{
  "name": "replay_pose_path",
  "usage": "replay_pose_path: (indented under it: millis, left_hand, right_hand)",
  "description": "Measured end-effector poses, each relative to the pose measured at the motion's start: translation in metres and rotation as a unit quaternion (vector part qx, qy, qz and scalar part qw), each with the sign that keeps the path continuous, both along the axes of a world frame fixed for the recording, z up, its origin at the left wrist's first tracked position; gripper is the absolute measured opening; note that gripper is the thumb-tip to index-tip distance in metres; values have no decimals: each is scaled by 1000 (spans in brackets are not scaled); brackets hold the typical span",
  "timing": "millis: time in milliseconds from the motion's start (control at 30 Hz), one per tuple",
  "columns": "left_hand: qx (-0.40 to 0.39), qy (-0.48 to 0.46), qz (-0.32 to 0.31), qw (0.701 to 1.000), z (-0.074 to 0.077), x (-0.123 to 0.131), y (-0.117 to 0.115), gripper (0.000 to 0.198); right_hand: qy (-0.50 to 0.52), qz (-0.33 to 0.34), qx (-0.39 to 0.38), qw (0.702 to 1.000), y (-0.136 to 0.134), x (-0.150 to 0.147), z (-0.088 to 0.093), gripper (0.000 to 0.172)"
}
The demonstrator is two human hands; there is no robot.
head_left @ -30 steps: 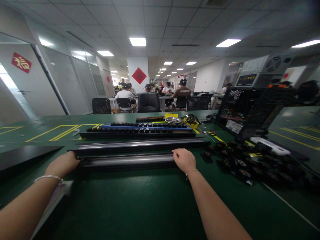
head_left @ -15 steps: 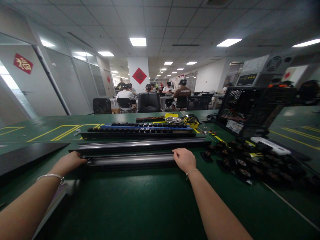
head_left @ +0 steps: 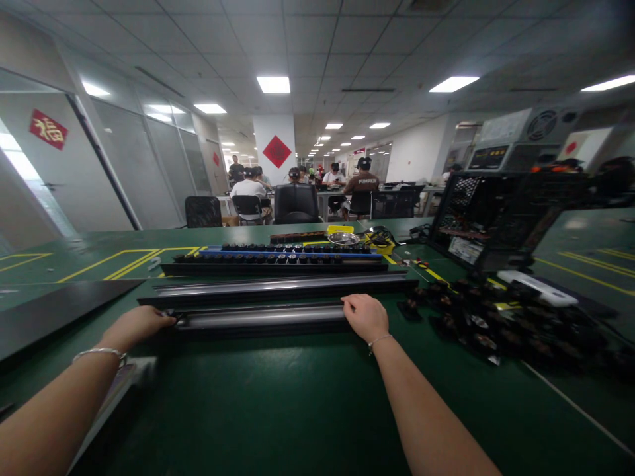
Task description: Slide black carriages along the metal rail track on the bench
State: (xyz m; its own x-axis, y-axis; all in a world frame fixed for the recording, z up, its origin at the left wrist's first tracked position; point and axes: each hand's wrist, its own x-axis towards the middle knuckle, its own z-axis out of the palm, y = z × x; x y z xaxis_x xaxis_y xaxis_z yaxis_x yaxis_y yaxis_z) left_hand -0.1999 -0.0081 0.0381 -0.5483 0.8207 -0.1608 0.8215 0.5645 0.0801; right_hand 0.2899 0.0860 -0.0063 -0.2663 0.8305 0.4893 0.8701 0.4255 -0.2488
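A long black metal rail (head_left: 258, 320) lies across the green table in front of me. My left hand (head_left: 136, 325) grips its left end with fingers curled over it. At the rail's right end my right hand (head_left: 366, 316) is closed over the top edge. A second, longer black rail (head_left: 278, 286) lies parallel just behind it. Further back a black and blue strip (head_left: 278, 256) carries a row of small round parts.
A heap of small black parts (head_left: 491, 320) lies at the right, with an open black computer case (head_left: 491, 218) behind it. A flat black panel (head_left: 54, 307) sits at the left. Chairs and seated people are beyond the table's far edge.
My left hand has slid a little to the right along the rail's left end. The right hand and the rail stay where they were.
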Motion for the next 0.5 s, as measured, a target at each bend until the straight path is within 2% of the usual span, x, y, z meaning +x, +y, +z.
replay_pose_path:
  millis: [500]
  left_hand:
    - [7, -5, -25, 1000, 7, 25, 1, 44]
  right_hand:
    - [-1, -5, -6, 1000, -1, 0, 0, 32]
